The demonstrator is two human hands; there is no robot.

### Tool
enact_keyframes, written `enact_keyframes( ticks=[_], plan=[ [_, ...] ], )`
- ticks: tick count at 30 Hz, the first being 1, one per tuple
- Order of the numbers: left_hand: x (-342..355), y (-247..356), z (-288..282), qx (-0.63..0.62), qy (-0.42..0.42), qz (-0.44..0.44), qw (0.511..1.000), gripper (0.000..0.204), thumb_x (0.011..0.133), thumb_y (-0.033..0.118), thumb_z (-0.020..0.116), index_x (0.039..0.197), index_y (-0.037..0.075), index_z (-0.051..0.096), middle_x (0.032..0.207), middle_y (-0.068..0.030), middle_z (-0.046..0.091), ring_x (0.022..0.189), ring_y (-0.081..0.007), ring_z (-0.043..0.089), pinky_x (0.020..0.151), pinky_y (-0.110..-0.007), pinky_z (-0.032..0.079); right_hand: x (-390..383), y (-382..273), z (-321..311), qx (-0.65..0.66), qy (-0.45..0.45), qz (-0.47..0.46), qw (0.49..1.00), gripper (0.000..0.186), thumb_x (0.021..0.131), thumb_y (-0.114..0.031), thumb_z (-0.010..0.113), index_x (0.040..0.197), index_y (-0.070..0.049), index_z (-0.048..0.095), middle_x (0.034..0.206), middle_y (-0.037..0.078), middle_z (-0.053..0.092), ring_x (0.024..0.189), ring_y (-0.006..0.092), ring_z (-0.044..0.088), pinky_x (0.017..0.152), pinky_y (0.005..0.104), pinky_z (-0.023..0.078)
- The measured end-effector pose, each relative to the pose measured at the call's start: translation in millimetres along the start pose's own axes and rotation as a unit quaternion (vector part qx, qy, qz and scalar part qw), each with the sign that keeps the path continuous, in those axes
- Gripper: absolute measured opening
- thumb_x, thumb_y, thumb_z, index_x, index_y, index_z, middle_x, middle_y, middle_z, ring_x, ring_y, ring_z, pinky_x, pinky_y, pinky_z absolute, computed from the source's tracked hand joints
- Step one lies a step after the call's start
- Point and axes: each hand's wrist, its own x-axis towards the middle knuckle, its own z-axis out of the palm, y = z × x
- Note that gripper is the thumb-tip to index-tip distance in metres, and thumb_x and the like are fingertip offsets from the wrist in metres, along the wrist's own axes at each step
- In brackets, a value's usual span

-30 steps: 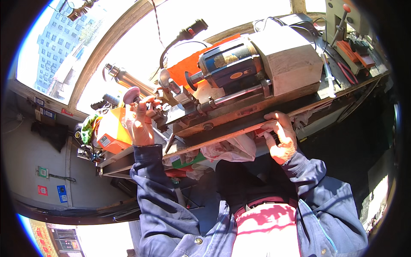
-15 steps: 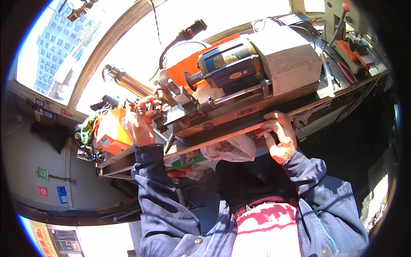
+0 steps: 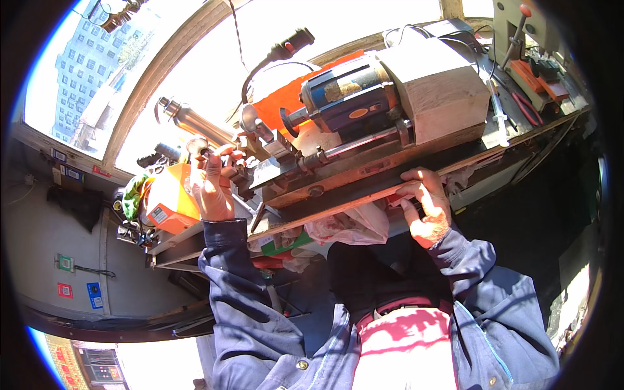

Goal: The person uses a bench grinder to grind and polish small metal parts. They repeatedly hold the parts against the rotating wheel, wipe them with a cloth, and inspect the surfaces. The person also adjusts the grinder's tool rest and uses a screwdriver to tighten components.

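Observation:
At a small bench machine with a blue motor (image 3: 351,97), my left hand (image 3: 211,185) is raised on the left side, fingers curled round a round-knobbed handle (image 3: 197,147) beside the metal slide (image 3: 266,172). A steel shaft (image 3: 354,143) runs below the motor. My right hand (image 3: 426,208) is at the front edge of the wooden bench (image 3: 344,205), fingers bent; a small reddish piece shows at its fingertips, too hidden to name.
An orange box (image 3: 170,201) with clutter lies left, a steel cylinder (image 3: 195,120) behind. A pale housing (image 3: 442,91), red-handled pliers (image 3: 526,110) and a lever press (image 3: 517,36) stand right. Pink plastic bags (image 3: 344,227) sit under the bench edge; windows (image 3: 84,78) line the back.
The knob at my left hand has changed angle, dropping mostly from view half a second ago and showing again now. My left fingers moved slightly; my right hand stayed in place.

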Motion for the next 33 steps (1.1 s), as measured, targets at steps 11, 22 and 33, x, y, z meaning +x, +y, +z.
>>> enact_keyframes(
  ticks=[11,22,33],
  plan=[
    [-4.3,6.6,4.4,-0.076,-0.037,0.004,0.996,0.046,0.104,0.026,0.064,0.136,-0.004,0.049,0.117,-0.0215,0.069,0.1,-0.031,0.072,0.09,-0.041,0.059,-0.9,0.2,0.9,0.012,-0.002,0.013,1.0,0.024,0.077,0.009,0.069,0.098,-0.004,0.068,0.122,0.013,0.061,0.111,0.0307,0.062,0.081,0.0351,0.059],
    [-4.2,1.2,-2.6,-0.035,-0.014,-0.013,0.999,0.049,0.103,0.035,0.065,0.132,-0.004,0.054,0.121,-0.0201,0.069,0.105,-0.0276,0.072,0.089,-0.041,0.06,0.0,-0.4,-0.2,0.01,-0.002,0.001,1.0,0.025,0.077,0.01,0.068,0.098,-0.003,0.068,0.123,0.013,0.06,0.111,0.0301,0.062,0.079,0.0342,0.06],
    [-2.5,2.1,4.5,-0.018,-0.016,0.009,1.0,0.039,0.102,0.03,0.066,0.126,0.0,0.056,0.116,-0.0183,0.069,0.104,-0.0272,0.071,0.085,-0.04,0.061,0.6,-1.0,-0.4,0.009,-0.004,-0.003,1.0,0.024,0.077,0.01,0.068,0.098,-0.002,0.067,0.123,0.014,0.059,0.11,0.0297,0.062,0.078,0.0327,0.06]
  ],
)
